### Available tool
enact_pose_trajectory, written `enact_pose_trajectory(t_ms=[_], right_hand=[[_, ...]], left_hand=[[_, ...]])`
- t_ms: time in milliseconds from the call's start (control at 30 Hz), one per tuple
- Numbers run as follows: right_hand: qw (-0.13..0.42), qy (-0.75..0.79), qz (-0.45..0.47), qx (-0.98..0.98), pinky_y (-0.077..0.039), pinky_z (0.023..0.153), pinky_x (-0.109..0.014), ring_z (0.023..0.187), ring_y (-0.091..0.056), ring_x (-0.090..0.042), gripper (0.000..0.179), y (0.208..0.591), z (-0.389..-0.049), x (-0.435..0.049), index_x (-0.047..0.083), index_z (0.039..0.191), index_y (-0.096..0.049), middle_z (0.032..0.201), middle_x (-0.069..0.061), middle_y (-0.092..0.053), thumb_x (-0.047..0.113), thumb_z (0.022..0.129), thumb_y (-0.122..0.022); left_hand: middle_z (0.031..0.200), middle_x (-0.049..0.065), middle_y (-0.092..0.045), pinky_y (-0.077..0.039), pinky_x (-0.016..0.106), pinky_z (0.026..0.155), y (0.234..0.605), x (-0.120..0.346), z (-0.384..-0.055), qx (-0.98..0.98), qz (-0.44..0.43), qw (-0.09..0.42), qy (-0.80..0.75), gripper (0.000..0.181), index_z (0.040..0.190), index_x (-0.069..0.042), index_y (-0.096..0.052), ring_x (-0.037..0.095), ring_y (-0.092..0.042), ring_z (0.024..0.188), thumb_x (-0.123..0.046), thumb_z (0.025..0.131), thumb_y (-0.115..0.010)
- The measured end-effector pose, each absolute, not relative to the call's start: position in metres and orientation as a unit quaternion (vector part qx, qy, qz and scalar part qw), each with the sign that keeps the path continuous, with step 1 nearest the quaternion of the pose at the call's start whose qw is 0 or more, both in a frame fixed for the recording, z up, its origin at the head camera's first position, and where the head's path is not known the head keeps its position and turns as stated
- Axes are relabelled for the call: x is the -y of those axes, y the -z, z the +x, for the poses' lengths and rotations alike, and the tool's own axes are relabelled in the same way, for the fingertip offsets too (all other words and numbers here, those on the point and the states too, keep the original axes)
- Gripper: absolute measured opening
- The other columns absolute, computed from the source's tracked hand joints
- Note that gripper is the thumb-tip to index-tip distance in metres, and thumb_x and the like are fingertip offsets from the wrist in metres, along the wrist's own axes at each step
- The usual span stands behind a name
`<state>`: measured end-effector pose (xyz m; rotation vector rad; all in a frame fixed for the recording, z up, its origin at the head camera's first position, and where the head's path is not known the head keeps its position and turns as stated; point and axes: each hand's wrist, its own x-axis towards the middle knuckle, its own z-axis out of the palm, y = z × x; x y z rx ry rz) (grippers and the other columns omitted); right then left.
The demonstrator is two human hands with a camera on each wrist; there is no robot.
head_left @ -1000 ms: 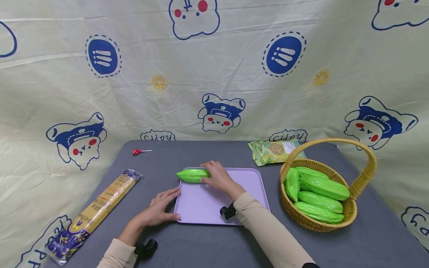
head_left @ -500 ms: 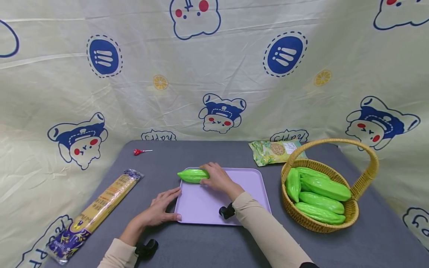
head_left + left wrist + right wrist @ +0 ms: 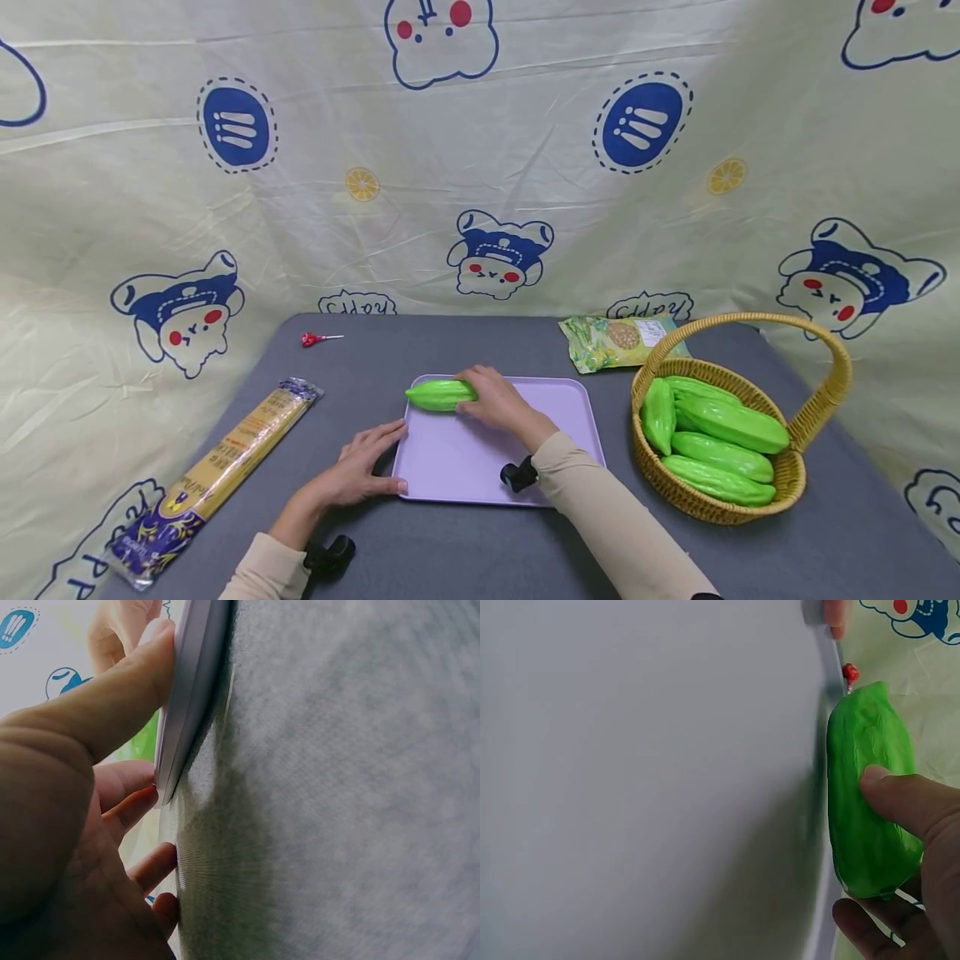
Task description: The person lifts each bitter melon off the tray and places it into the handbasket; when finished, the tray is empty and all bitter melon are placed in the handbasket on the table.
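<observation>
In the head view, my right hand (image 3: 501, 402) grips one end of a green, ridged bitter melon (image 3: 435, 396), which lies along the far left edge of a lilac tray (image 3: 480, 454). The right wrist view shows the thumb pressed on the side of the melon (image 3: 870, 802), with the fingers passing beneath its near end. My left hand (image 3: 352, 471) is at the tray's left side, fingers spread and fairly straight. Its thumb touches the near left corner, while in the left wrist view two fingertips meet the tray's rim (image 3: 187, 690) and the others reach the grey cloth.
A wicker basket (image 3: 671, 483) with a tall handle holds several more bitter melons (image 3: 723, 423) on the right. Behind it lies a green printed packet (image 3: 600, 346). A long pasta packet (image 3: 217, 479) lies on the left, and a red lollipop (image 3: 318, 339) near the back.
My right hand has shifted a little to the right along the tray's far edge with the bitter melon. The left hand has stayed at the tray's left side.
</observation>
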<state>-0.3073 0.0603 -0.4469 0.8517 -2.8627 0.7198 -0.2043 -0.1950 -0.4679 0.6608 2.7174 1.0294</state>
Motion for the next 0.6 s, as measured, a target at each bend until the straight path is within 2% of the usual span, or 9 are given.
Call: enact_pose_trajectory(t_ms=[300,600], right_hand=[[0.036,-0.217,0.311,0.925,-0.045,0.092,-0.042,0.106,-0.059,-0.026,0.047,0.435,-0.294,-0.08,0.007,0.12,-0.061,0.114,-0.011,-0.065,0.025,0.079,-0.074],[0.008,-0.203,0.336,0.92,-0.047,0.086,-0.038,0.097,-0.06,-0.018,0.043,0.43,-0.268,-0.104,0.008,0.116,-0.063,0.107,-0.005,-0.067,0.029,0.08,-0.073]], left_hand=[[0.154,0.012,-0.03,-0.021,0.06,0.099,0.467,0.195,-0.203,-0.906,0.224,0.077,-0.35,0.083,0.145,-0.006,-0.035,0.039,-0.026,0.134,-0.038,0.079,-0.073],[0.154,0.012,-0.029,-0.021,0.059,0.098,0.467,0.195,-0.203,-0.908,0.22,0.079,-0.348,0.083,0.145,-0.006,-0.036,0.039,-0.026,0.133,-0.039,0.079,-0.073]])
